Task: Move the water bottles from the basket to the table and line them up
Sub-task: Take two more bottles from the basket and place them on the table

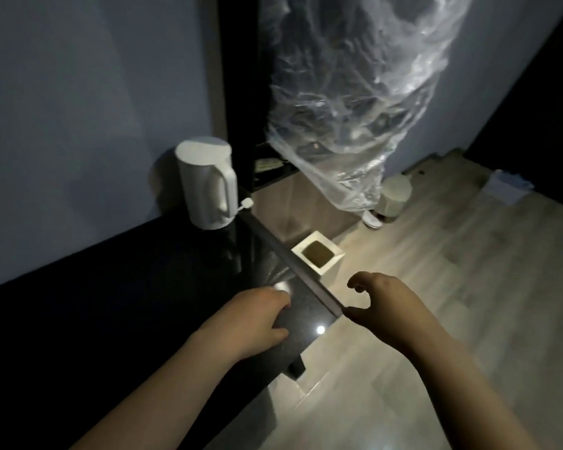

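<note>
In a dim room, a person's left grip lies palm-down, relaxed and empty, over the corner of a glossy black worktop. The right grip hangs just beside it, past the edge, with fingers loosely curled round nothing. No bottles or basket are in view, only a kettle on the worktop ahead of the grips, so the first fetch seems still to come, and the next move calls for finding the basket.

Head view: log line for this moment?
left hand: empty, over table | right hand: empty, past table edge | kettle: on table | bottles, basket: not in view
</note>
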`<action>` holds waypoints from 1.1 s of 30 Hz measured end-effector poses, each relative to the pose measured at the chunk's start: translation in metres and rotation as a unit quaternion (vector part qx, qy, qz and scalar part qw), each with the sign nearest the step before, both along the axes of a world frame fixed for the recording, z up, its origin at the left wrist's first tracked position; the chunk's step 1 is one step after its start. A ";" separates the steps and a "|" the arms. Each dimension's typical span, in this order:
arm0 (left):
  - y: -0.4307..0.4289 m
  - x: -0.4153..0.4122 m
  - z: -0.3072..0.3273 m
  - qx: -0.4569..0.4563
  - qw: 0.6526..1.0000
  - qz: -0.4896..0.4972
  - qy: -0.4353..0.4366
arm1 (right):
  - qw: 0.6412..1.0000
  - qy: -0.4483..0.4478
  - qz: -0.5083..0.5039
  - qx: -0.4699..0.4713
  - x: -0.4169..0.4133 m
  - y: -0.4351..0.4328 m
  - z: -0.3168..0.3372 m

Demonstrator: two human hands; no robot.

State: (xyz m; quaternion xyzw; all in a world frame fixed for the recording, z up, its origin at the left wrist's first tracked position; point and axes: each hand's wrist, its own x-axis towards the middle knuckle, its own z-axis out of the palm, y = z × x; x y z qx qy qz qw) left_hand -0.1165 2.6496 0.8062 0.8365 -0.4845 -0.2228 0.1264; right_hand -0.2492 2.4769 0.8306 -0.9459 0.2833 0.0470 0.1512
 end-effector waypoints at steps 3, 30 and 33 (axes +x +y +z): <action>-0.048 -0.012 0.005 -0.012 0.998 -0.057 -0.014 | 0.998 -0.003 -0.060 0.005 -0.031 -0.029 0.001; -0.399 -0.062 0.007 -0.055 0.913 -0.402 -0.030 | 0.908 0.000 -0.417 0.030 -0.143 -0.232 0.006; -0.437 -0.078 0.006 -0.053 0.911 -0.408 -0.033 | 0.904 -0.012 -0.426 0.030 -0.156 -0.269 0.005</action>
